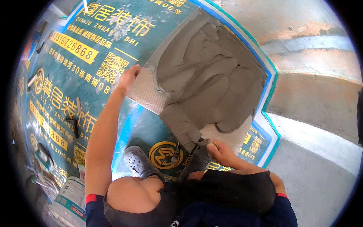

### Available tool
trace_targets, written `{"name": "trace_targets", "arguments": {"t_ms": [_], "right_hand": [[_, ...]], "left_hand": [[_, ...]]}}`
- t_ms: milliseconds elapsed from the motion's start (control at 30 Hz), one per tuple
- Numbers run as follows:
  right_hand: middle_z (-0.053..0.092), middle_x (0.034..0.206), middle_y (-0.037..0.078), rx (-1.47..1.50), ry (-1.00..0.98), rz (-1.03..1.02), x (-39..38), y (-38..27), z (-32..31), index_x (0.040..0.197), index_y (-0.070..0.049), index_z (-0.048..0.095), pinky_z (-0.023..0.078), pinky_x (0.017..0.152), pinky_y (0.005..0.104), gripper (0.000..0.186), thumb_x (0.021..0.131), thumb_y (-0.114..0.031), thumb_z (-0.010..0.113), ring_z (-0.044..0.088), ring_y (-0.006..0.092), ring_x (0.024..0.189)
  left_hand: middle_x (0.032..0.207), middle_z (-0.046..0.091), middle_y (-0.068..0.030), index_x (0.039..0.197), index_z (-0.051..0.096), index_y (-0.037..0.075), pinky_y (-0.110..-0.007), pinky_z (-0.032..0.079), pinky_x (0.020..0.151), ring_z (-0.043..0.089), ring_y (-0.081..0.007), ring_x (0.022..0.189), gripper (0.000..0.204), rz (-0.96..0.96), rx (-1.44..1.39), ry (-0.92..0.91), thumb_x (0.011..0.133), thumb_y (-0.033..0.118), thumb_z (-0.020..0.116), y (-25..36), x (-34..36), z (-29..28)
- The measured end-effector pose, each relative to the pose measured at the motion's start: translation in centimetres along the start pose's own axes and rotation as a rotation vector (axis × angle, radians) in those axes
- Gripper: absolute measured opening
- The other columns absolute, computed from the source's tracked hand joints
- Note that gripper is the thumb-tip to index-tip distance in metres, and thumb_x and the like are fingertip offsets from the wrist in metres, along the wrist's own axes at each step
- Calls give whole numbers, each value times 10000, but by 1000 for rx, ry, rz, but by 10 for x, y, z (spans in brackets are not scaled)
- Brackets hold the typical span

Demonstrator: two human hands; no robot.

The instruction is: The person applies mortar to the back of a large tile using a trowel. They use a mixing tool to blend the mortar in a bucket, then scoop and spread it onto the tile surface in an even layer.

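My left hand (130, 77) has its fingers closed on the left edge of a large tile (149, 94) lying with its ribbed back up. A thick, uneven layer of grey mortar (211, 79) covers most of the tile. My right hand (221, 153) is closed round the handle of a trowel (193, 138) at the tile's near edge; the blade is coated in mortar and partly hidden. My feet in grey perforated clogs (138, 159) are just in front of the tile.
Printed green protective sheeting (75, 106) with blue tape covers the floor underneath. Dark-handled tools (73, 126) lie at the left. A white bucket (66, 196) is at the lower left. A stepped concrete edge (314, 90) runs along the right.
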State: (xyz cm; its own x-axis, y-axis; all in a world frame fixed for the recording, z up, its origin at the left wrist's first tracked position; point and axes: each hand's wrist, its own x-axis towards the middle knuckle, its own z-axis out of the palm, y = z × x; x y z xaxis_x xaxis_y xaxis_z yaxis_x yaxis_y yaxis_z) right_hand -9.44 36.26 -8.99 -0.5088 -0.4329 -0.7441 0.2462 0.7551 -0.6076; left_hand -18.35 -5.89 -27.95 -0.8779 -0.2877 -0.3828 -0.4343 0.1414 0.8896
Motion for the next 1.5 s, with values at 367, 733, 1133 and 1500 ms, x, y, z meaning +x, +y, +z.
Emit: {"name": "trace_targets", "arguments": {"t_ms": [367, 733, 1133, 1500], "right_hand": [[520, 628, 31, 199, -37, 55, 39, -58, -48, 991, -39, 530, 410, 504, 269, 413, 951, -443, 453, 515, 116, 540], [475, 630, 6, 68, -223, -38, 42, -68, 20, 1049, -46, 535, 409, 554, 276, 370, 964, -398, 457, 460, 128, 572], [626, 895, 265, -533, 26, -159, 63, -99, 24, 1281, -51, 415, 475, 709, 477, 506, 919, -390, 516, 594, 460, 832], [642, 857, 195, -575, 188, -227, 47, -93, -53, 1180, -81, 513, 493, 685, 430, 396, 904, -364, 539, 624, 388, 743]], "left_hand": [[772, 563, -9, 931, 655, 26, -266, 396, 655, 486, -116, 697, 376, -200, -419, -115, 897, 366, 497, 5, -18, -15], [748, 559, -35, 746, 605, 32, -288, 379, 736, 478, -152, 732, 365, -232, -379, -72, 893, 339, 475, 17, -21, -14], [937, 651, -154, 601, 532, 19, -340, 388, 934, 555, -261, 1070, 455, -124, -726, -282, 958, 227, 341, 18, -23, -31], [771, 577, -118, 842, 592, -4, -385, 449, 739, 553, -319, 786, 275, 321, 443, 558, 884, 259, 520, -30, -58, -86]]}}
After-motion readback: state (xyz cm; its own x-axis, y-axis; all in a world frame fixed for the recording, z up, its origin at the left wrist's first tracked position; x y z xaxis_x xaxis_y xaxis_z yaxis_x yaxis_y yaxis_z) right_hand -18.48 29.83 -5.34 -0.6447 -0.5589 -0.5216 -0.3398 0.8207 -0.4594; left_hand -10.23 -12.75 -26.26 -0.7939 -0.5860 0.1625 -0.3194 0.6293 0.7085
